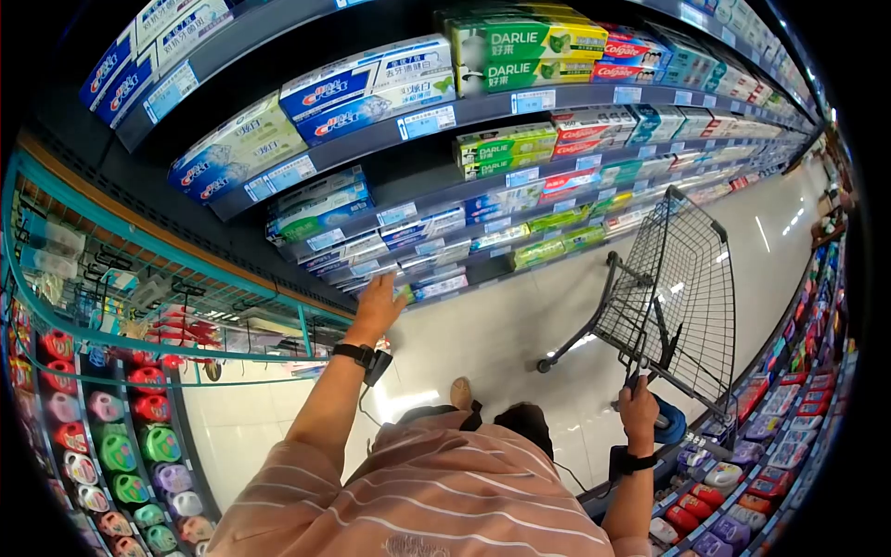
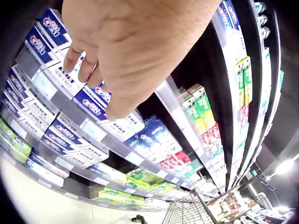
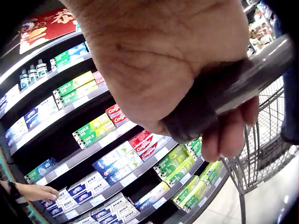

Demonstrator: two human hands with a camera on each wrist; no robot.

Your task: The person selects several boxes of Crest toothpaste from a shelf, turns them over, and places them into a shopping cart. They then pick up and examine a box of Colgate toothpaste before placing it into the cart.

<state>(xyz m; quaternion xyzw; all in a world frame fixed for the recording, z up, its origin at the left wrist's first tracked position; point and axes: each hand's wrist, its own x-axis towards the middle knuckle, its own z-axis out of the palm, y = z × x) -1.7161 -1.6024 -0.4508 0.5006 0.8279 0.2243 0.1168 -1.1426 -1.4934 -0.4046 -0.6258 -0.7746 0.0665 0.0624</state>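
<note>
The open left hand [image 1: 376,311], fingers loosely extended, reaches to blue-and-white cardboard toothpaste cartons [image 2: 88,105], laid lengthwise along the shelf [image 2: 112,145], presumably to show labels; contact is unclear. The right hand [image 1: 638,411] grips the black wire cart [image 1: 696,209], likely steadying it, its long axis along the aisle.

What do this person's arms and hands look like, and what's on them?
The short sleeves are dusty pink with thin white stripes. Each wrist wears a black strap and a small dark box. A thin dark cable hangs by the left box. The left hand and right hand wear no gloves.
</note>
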